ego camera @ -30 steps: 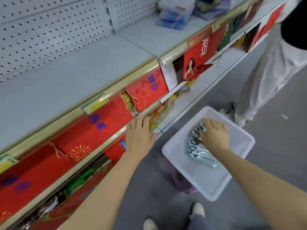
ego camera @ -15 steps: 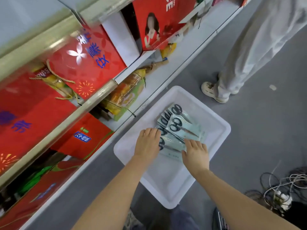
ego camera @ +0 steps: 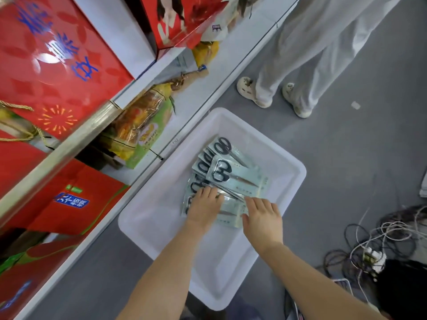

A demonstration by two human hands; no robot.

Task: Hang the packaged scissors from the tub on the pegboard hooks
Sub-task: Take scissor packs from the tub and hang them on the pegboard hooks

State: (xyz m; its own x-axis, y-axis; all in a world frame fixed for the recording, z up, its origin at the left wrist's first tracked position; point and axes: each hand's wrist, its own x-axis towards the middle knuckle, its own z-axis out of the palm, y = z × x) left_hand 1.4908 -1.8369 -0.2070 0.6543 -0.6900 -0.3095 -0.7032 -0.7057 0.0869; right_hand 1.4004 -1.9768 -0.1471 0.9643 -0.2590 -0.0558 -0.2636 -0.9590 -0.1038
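What changed: we are looking down now, and both our hands are in the tub (ego camera: 293,172). A second ago our left hand (ego camera: 204,207) was up on the shelf edge and only our right hand (ego camera: 263,219) was on the packs. Half a second ago both hands were already on the pile, and they are sitting in almost the same spots now.

Scissors: the packs of scissors (ego camera: 231,174) are lying in a fanned pile inside the white tub, which is sitting on the grey floor (ego camera: 346,139) beside the shelf (ego camera: 201,95).

Left hand: it is lying flat on the near packs, fingers (ego camera: 209,192) spread and pressing down, not curled around anything.

Right hand: it is touching the near edge of the pile, fingers (ego camera: 253,203) bent down a little. We cannot tell if they are pinching a pack yet.

What it means: we are thinking this is the picking-up part. No pack is up in the air yet.

Pegboard: we are not seeing it from here, so we are guessing nothing from this grab is hanging yet.

Nearby: someone's legs (ego camera: 307,49) are standing past the tub, and cables (ego camera: 381,241) are lying on the floor to our right.
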